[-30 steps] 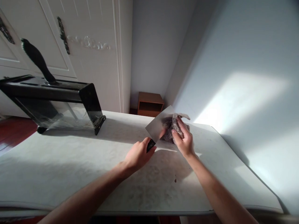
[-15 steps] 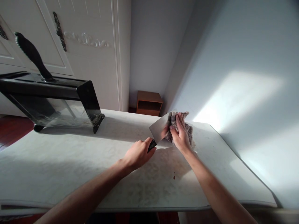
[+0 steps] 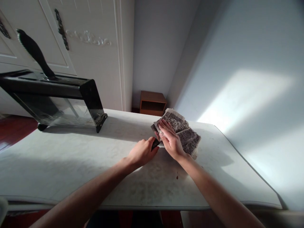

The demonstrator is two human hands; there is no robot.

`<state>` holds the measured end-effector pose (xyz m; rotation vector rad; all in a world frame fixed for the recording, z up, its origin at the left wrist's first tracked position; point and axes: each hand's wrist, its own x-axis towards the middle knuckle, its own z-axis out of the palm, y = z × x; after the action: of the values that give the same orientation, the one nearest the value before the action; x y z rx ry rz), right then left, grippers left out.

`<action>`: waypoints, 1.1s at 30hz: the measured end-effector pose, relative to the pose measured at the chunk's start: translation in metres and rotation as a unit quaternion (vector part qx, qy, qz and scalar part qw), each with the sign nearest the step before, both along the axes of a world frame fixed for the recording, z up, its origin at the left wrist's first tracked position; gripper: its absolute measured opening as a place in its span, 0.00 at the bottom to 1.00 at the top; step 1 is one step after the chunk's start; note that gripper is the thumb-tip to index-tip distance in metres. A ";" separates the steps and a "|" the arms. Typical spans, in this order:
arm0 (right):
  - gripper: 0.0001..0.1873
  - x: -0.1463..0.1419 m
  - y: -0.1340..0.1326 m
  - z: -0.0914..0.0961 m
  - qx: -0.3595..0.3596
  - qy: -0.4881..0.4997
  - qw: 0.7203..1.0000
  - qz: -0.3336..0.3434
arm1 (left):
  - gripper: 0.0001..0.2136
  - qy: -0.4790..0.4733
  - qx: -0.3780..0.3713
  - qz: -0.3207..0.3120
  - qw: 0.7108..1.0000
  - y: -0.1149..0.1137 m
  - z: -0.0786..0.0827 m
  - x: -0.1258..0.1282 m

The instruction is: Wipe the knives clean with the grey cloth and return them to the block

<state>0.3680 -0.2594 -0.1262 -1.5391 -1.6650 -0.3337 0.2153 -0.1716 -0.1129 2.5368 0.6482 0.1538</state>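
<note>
Brown shaggy cloth between right hand and metal blade

Dim around the panelled wardrobe, with slanting glare on the right-hand wall. Patched with soft shadows across the white tabletop. Stretched and blurred toward the edges.

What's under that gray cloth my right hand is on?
A strip of the cleaver blade pokes out from the cloth, next to the black handle in your left hand. The cloth and your right hand hide the rest of the blade.
</note>
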 end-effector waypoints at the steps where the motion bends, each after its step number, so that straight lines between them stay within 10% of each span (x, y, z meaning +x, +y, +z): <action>1: 0.26 -0.004 0.000 0.000 -0.012 -0.016 1.000 0.015 | 0.12 -0.003 -0.002 0.001 1.000 0.000 0.000 0.000; 9: 0.29 -0.010 0.000 0.004 -0.081 -0.075 0.993 0.042 | 0.11 -0.013 -0.014 -0.006 1.000 0.002 -0.001 0.002; 21: 0.31 0.028 -0.004 0.002 -0.015 -0.053 0.992 -0.114 | 0.10 -0.025 -0.013 -0.017 0.999 0.001 0.000 -0.006; 33: 0.25 0.068 -0.013 -0.002 0.073 0.174 0.971 -0.146 | 0.07 -0.050 -0.078 -0.010 0.996 0.004 0.006 -0.010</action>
<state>0.4356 -0.2728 -0.1283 -1.6240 -1.1217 -0.3100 0.2052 -0.1674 -0.1069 2.3690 0.5718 0.2128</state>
